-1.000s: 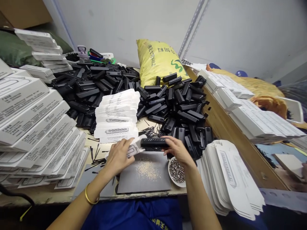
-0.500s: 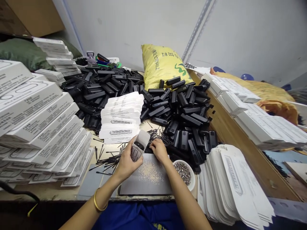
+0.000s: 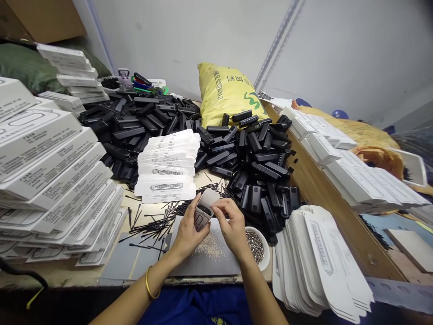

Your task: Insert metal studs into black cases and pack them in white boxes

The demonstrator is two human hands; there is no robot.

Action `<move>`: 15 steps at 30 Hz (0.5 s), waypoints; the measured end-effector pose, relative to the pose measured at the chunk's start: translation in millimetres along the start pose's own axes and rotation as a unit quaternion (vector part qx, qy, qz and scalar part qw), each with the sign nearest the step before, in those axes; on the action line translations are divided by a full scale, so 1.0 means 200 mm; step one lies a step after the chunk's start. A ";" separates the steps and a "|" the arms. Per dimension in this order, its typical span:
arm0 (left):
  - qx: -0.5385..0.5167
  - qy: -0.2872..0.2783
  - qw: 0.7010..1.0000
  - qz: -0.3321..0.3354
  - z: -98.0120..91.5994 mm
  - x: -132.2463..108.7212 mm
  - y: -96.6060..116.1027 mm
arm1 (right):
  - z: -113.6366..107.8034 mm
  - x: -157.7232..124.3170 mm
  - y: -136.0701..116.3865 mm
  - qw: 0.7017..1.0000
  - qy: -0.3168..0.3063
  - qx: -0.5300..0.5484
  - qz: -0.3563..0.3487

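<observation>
My left hand [image 3: 189, 232] is wrapped round a small white carton [image 3: 203, 220] with printed outlines, held tilted with its top flap raised. Something black [image 3: 204, 208] shows inside the carton's opening. My right hand [image 3: 233, 221] is closed in a pinch at the right edge of that opening; whatever lies between its fingertips is too small to make out. Below the hands, a grey board [image 3: 182, 267] carries a scatter of tiny beige bits [image 3: 213, 247]. Thin black sticks with thicker ends [image 3: 152, 228] lie loose behind and left of the board.
Black oblong cases [image 3: 223, 158] are heaped at the back before a yellow sack [image 3: 226, 92]. White cartons [image 3: 50, 180] are stacked left, and more [image 3: 352, 176] sit beyond a wooden ledge [image 3: 324, 194]. Flat carton blanks [image 3: 165, 185] lie mid-table; others [image 3: 311, 257] stand right of a bowl of small metal parts [image 3: 266, 264].
My right hand has come from the black sticks to the carton's opening. The left hand with the carton has shifted slightly right, and the whole view has moved a little.
</observation>
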State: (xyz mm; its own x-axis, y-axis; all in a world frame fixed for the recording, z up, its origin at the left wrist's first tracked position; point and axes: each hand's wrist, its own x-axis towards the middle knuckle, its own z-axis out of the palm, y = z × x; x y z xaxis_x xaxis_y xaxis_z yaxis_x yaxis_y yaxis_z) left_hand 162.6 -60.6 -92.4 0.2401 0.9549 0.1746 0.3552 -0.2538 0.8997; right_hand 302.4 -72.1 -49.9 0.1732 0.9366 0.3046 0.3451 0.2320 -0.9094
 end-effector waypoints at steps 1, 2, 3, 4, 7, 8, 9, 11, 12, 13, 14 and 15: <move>-0.004 0.002 1.000 0.005 0.00 0.00 -0.01 | 0.02 -0.01 0.03 1.000 0.007 0.015 0.016; -0.007 0.003 1.000 0.013 0.00 -0.01 -0.02 | 0.04 -0.01 0.05 0.998 0.024 0.049 0.041; -0.009 0.001 1.000 0.023 0.00 -0.01 -0.02 | 0.07 -0.01 0.08 0.992 0.041 0.091 0.070; -0.009 -0.004 0.999 0.038 0.00 -0.01 -0.03 | 0.10 -0.01 0.10 0.985 0.053 0.133 0.096; -0.011 -0.030 0.997 0.067 -0.01 -0.01 -0.03 | 0.19 0.00 0.12 0.976 0.067 0.174 0.109; -0.016 -0.034 0.997 0.062 -0.01 -0.01 -0.03 | 0.22 0.00 0.12 0.982 0.077 0.148 0.091; -0.029 -0.035 0.998 0.049 -0.02 -0.01 -0.03 | 0.24 -0.01 0.11 0.988 0.085 0.111 0.063; -0.068 -0.034 0.997 0.013 -0.03 0.00 -0.02 | 0.27 -0.05 0.09 0.996 0.086 0.039 -0.005; -0.085 -0.038 0.996 -0.001 -0.03 0.00 -0.01 | 0.27 -0.06 0.08 0.996 0.081 0.015 -0.036; -0.094 -0.043 0.995 -0.010 -0.03 0.00 -0.01 | 0.27 -0.08 0.08 0.995 0.075 0.005 -0.058; -0.092 -0.050 0.994 -0.014 -0.03 0.00 0.00 | 0.26 -0.09 0.07 0.995 0.072 0.003 -0.069; -0.083 -0.056 0.995 -0.016 -0.02 0.00 0.00 | 0.25 -0.09 0.07 0.995 0.071 0.005 -0.066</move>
State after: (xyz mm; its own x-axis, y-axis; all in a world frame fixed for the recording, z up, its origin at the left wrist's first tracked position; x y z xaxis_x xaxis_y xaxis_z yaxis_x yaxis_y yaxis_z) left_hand 158.6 -59.8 -90.6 0.3330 0.9368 0.1073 0.2124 -0.1853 0.9594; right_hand 258.3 -72.1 -81.9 0.2552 0.8512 0.4586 0.3647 0.3545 -0.8610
